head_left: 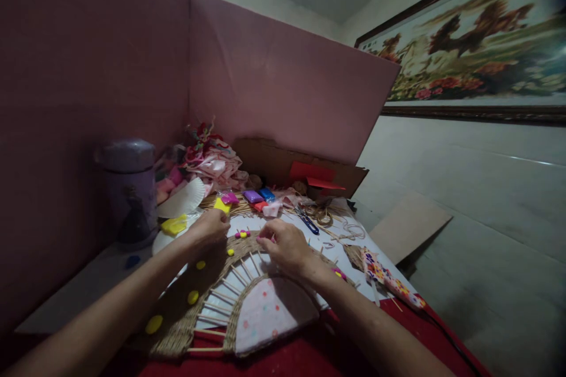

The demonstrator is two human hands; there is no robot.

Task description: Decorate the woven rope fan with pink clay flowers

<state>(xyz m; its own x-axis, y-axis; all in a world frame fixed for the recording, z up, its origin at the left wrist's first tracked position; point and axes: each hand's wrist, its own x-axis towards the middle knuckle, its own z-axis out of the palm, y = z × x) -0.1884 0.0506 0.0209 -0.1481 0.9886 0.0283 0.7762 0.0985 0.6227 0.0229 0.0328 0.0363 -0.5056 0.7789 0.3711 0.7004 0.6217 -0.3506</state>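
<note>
A woven fan-shaped piece of straw cord and thin sticks lies before me, with a spotted fabric panel at its centre. Yellow clay dots and a pink-and-yellow clay flower sit along its woven outer band. My right hand is over that band, fingers pinched around a small bit of pink clay, partly hidden. Just left of the flower, my left hand is closed at the far edge of the band. Whatever its fingertips hold is hidden. A yellow clay packet lies right beyond them.
Purple and blue clay packets lie behind the hands. Scissors and cord rolls are farther right, near a flower-patterned glue gun with a cable. A lilac canister stands left, beside piled pink fabric.
</note>
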